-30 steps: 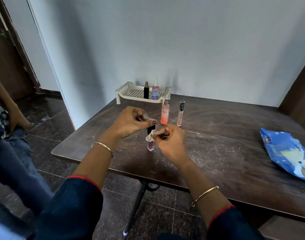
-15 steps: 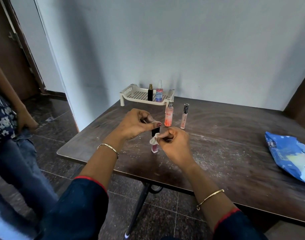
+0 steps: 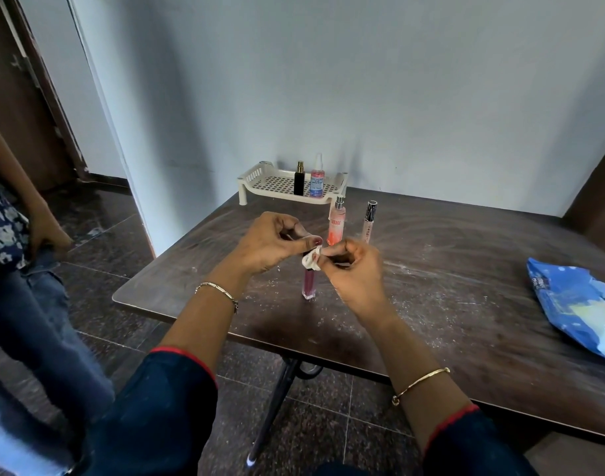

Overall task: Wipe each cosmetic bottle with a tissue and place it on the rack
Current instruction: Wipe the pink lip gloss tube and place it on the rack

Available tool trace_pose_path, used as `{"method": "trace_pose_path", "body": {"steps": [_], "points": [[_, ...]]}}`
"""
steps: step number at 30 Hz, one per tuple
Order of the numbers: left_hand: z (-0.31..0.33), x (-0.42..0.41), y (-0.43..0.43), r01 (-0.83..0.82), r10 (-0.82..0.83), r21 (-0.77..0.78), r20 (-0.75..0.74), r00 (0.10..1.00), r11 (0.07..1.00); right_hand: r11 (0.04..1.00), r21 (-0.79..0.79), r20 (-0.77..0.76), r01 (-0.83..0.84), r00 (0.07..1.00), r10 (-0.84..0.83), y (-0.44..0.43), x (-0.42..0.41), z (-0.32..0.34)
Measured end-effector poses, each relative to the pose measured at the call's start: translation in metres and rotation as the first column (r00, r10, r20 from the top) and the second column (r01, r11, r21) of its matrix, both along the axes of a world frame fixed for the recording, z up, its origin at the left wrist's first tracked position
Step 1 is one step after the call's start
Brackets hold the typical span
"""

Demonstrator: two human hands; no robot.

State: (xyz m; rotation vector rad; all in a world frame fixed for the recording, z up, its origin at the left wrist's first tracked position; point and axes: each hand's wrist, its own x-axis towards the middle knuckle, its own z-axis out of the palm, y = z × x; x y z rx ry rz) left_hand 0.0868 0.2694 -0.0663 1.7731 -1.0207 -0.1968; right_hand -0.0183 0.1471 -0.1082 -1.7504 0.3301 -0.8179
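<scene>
Hardly anything has been moved since half a second back; only the tissue [image 3: 310,262] looks to have been slid a bit higher up the lip gloss tube [image 3: 309,285], toward its dark cap. Tipping is what should be watched for imo: the tube looks to be stood on a narrow base on the table [image 3: 465,304], so if it's rubbed sideways harder than it's steadied, it could be knocked into the orange spray bottle [image 3: 337,225] just behind. The left grip [image 3: 270,243] is closed tight, with the cap pinched between thumb and fingertips. The right grip [image 3: 352,269] is curled in too, and the tissue wad is pinched against the tube. The rack [image 3: 259,176] is well apart, at the back.
</scene>
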Motion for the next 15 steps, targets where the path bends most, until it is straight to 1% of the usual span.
{"method": "trace_pose_path", "body": {"steps": [3, 6, 7, 9, 11, 15], "points": [[0.000, 0.001, 0.000, -0.005, 0.006, 0.007, -0.012, 1.000, 1.000, 0.992, -0.128, -0.159, -0.015, 0.987, -0.006, -0.007, 0.001, -0.016], [0.000, 0.000, -0.001, -0.001, 0.001, -0.006, -0.044, 0.999, 1.000, 0.929, -0.370, -0.299, -0.022, 0.949, -0.097, -0.008, -0.001, -0.036], [-0.001, 0.000, -0.001, 0.000, 0.000, -0.010, -0.046, 0.999, 1.000, 0.916, -0.402, -0.313, -0.018, 0.942, -0.118, -0.006, -0.003, -0.039], [0.000, -0.001, -0.001, -0.003, 0.003, -0.012, -0.043, 0.999, 1.000, 0.911, -0.412, -0.318, -0.024, 0.941, -0.119, -0.004, -0.004, -0.036], [0.000, 0.000, -0.001, -0.003, 0.003, -0.007, -0.043, 0.999, 1.000, 0.908, -0.417, -0.288, -0.027, 0.952, -0.104, -0.004, -0.003, -0.032], [0.000, 0.000, 0.000, 0.001, -0.002, -0.008, -0.022, 1.000, 1.000, 0.948, -0.319, -0.146, 0.006, 0.988, -0.056, -0.005, -0.002, -0.020]]}}
